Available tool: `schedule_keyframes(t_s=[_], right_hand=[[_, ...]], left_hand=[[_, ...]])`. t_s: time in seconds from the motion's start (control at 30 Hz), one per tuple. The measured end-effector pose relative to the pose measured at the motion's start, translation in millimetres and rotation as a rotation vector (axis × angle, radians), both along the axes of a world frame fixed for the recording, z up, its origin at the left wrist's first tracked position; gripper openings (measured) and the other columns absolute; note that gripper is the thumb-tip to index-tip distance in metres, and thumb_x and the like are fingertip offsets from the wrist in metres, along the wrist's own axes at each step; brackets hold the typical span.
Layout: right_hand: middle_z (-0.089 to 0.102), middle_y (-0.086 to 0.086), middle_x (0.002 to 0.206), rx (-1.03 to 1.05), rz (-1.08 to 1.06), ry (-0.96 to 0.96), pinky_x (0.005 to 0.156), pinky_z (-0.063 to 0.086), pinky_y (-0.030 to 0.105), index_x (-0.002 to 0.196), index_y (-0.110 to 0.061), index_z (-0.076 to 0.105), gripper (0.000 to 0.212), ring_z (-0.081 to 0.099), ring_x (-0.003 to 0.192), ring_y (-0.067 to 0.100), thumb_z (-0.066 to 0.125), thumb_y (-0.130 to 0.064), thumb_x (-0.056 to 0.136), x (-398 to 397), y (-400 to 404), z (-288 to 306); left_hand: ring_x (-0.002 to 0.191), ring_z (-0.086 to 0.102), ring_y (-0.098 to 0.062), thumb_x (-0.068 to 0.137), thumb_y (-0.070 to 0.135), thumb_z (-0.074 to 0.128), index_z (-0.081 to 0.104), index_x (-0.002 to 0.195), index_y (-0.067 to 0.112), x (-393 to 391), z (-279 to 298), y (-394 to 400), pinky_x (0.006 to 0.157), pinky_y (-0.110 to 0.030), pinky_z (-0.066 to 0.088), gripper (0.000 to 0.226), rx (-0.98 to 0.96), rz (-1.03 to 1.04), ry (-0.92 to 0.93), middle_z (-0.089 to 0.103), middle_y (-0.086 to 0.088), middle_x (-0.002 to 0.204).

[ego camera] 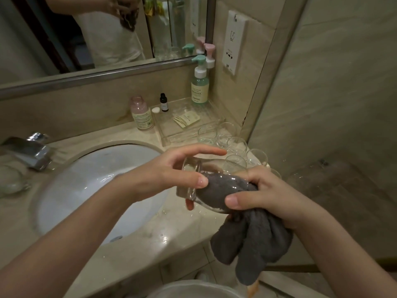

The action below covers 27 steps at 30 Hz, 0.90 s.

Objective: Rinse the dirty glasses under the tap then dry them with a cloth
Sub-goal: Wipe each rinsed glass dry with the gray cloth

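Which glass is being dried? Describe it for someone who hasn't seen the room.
Right of the sink, over the counter edge, both hands meet. The glass lies tilted between them, the only one lifted, with the grey cloth stuffed inside; other glasses stand behind.

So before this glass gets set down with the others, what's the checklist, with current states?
1. Left hand holds the glass firmly: ok.
2. Grey cloth pushed inside the glass by the right hand: ok.
3. Inside fully dry: cannot tell.
4. Outside wiped: cannot tell.
5. Free spot among the other glasses on the counter: cannot tell.
6. Counter dry: not ok, droplets show.
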State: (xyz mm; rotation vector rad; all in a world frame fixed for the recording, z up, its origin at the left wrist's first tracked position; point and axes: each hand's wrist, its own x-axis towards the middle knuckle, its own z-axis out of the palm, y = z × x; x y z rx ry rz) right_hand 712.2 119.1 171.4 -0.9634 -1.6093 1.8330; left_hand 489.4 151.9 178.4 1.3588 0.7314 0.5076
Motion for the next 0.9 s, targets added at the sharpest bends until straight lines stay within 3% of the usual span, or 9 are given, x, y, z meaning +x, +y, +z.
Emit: schedule_keyframes(t_s=[0.1, 0.17, 0.4, 0.5, 0.57, 0.63, 0.77, 0.83, 0.9], right_hand=[[0.068, -0.003, 0.068, -0.135, -0.026, 0.177, 0.061, 0.049, 0.016, 0.074, -0.014, 0.075, 0.01, 0.065, 0.063, 0.006, 0.071, -0.019, 0.066, -1.1, -2.0, -7.4], [0.069, -0.003, 0.067, -0.182, -0.037, 0.222, 0.059, 0.05, 0.016, 0.071, -0.017, 0.076, 0.013, 0.065, 0.062, 0.006, 0.069, -0.024, 0.063, 0.6, -3.0, -8.8], [0.068, 0.0, 0.079, -0.083, 0.147, 0.063, 0.065, 0.05, 0.018, 0.082, -0.002, 0.072, 0.054, 0.065, 0.072, 0.009, 0.092, -0.041, 0.051, 12.9, 2.4, 8.5], [0.064, -0.004, 0.07, -0.017, 0.208, -0.021, 0.062, 0.047, 0.016, 0.076, -0.015, 0.073, 0.017, 0.061, 0.065, 0.007, 0.082, -0.02, 0.062, 16.1, 2.0, 15.8], [0.059, -0.01, 0.064, 0.023, 0.196, -0.028, 0.059, 0.043, 0.014, 0.069, -0.022, 0.071, 0.006, 0.056, 0.06, 0.003, 0.075, -0.017, 0.069, 14.9, 1.1, 15.5], [0.055, -0.014, 0.06, 0.033, 0.171, 0.01, 0.056, 0.04, 0.013, 0.065, -0.024, 0.07, 0.009, 0.051, 0.057, 0.0, 0.072, -0.017, 0.07, 13.5, 0.5, 10.1], [0.061, -0.009, 0.063, -0.094, 0.137, 0.126, 0.057, 0.045, 0.013, 0.067, -0.017, 0.071, 0.001, 0.057, 0.059, 0.001, 0.07, -0.018, 0.066, 12.4, -0.9, 2.9], [0.063, -0.006, 0.064, -0.114, 0.154, 0.142, 0.058, 0.046, 0.015, 0.068, -0.014, 0.071, 0.005, 0.059, 0.06, 0.004, 0.071, -0.018, 0.066, 11.1, -0.2, 1.3], [0.061, -0.003, 0.063, -0.128, 0.138, 0.125, 0.057, 0.046, 0.016, 0.066, -0.014, 0.07, 0.013, 0.058, 0.058, 0.006, 0.078, -0.023, 0.061, 8.4, 2.4, -0.4]], left_hand=[[0.118, 0.061, -0.01, 0.059, 0.038, 0.082, 0.058, 0.118, 0.055, -1.2, 7.1, -0.5, 0.089, -0.026, 0.054, 0.066, 0.295, -0.072, 0.203, 0.06, 0.02, 0.127], [0.119, 0.059, -0.007, 0.059, 0.038, 0.084, 0.059, 0.117, 0.054, 0.8, 9.5, -1.9, 0.093, -0.025, 0.053, 0.065, 0.394, -0.07, 0.237, 0.061, 0.023, 0.124], [0.105, 0.069, -0.025, 0.042, 0.02, 0.085, 0.076, 0.101, 0.034, 14.2, 1.7, -14.9, 0.073, -0.032, 0.058, 0.062, 0.021, 0.129, -0.024, 0.072, -0.001, 0.109], [0.093, 0.072, -0.036, 0.044, 0.014, 0.083, 0.077, 0.102, 0.023, 19.2, -2.5, -21.5, 0.06, -0.038, 0.058, 0.059, -0.248, 0.155, -0.091, 0.072, -0.009, 0.108], [0.088, 0.072, -0.038, 0.049, 0.016, 0.082, 0.076, 0.106, 0.022, 19.7, -3.6, -23.8, 0.056, -0.037, 0.058, 0.058, -0.273, 0.153, -0.086, 0.07, -0.012, 0.111], [0.097, 0.071, -0.032, 0.054, 0.024, 0.083, 0.073, 0.111, 0.028, 17.5, -2.5, -22.1, 0.062, -0.036, 0.059, 0.058, -0.135, 0.13, -0.033, 0.068, -0.005, 0.118], [0.121, 0.057, 0.0, 0.06, 0.042, 0.082, 0.057, 0.127, 0.048, 9.6, 10.8, -17.8, 0.094, -0.016, 0.047, 0.072, 0.483, -0.052, 0.245, 0.063, 0.023, 0.126], [0.117, 0.059, 0.002, 0.063, 0.042, 0.081, 0.056, 0.128, 0.046, 6.8, 15.4, -17.7, 0.093, -0.013, 0.045, 0.07, 0.541, -0.093, 0.285, 0.064, 0.022, 0.123], [0.112, 0.064, -0.004, 0.061, 0.036, 0.082, 0.061, 0.124, 0.043, 5.0, 16.9, -18.3, 0.087, -0.016, 0.05, 0.067, 0.398, -0.077, 0.24, 0.068, 0.016, 0.119]])
